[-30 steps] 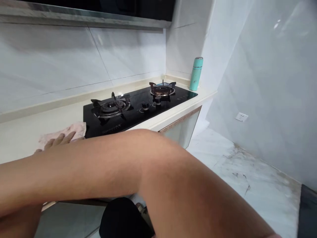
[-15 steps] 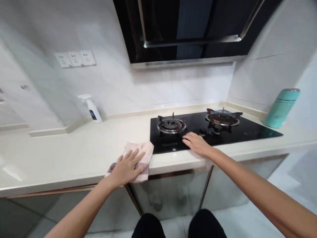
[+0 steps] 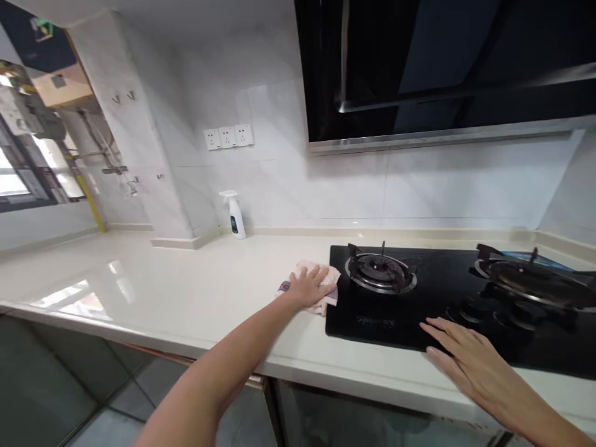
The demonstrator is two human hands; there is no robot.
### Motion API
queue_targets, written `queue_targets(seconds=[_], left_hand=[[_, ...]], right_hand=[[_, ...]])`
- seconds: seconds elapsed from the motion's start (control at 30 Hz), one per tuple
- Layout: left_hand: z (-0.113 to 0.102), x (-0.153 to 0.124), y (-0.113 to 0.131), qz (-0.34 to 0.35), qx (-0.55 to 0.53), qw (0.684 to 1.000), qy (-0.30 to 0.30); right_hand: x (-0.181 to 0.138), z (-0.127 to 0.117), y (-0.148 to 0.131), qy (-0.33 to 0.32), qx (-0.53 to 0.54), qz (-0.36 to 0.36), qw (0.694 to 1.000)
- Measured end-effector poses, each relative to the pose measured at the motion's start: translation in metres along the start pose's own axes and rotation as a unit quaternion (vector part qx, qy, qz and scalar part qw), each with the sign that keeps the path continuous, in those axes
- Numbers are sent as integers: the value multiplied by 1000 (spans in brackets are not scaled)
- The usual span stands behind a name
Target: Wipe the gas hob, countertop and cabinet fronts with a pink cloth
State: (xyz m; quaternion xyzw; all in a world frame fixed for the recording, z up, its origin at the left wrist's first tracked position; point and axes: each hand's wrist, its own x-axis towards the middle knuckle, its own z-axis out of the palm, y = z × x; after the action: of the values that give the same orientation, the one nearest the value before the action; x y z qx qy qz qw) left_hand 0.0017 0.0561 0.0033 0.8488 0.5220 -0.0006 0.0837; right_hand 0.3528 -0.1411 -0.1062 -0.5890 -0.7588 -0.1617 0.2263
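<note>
My left hand lies flat with fingers spread on a pale pink cloth, pressing it to the white countertop. The cloth has a darker purplish band and touches the left edge of the black gas stove. Over the stove's front edge, my right hand has its fingers stretched out and holds nothing. Whether its palm rests on the surface is hard to see. Just beyond its fingertips are the control knobs.
A white spray bottle stands against the back wall, below several sockets. The black range hood overhangs the stove. Two burners, the left and the right, rise above the glass. A wall pillar juts out at left.
My left hand has slid the cloth away from the counter's front edge toward the back, along the stove's left side. My right hand stays near the stove front. The view has turned left.
</note>
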Motion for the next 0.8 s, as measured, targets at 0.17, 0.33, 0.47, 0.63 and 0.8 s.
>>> queue_targets(seconds=[0.17,0.33,0.47,0.63,0.8], left_hand=[[-13,74,-4,-73,-35,997,-3],[-15,107,6,-91,-49,994,-13],[-13,86,17,-36,-40,998,-31],[-6,18,33,36,-15,998,-44],[8,-57,54,182,31,982,-32]], right_hand=[[-1,3,3,20,-11,-9,1000],[6,-6,-3,2,-3,13,1000],[7,-6,-3,1,3,24,1000],[6,-2,-4,-4,0,24,1000],[8,-1,-6,-10,10,22,1000]])
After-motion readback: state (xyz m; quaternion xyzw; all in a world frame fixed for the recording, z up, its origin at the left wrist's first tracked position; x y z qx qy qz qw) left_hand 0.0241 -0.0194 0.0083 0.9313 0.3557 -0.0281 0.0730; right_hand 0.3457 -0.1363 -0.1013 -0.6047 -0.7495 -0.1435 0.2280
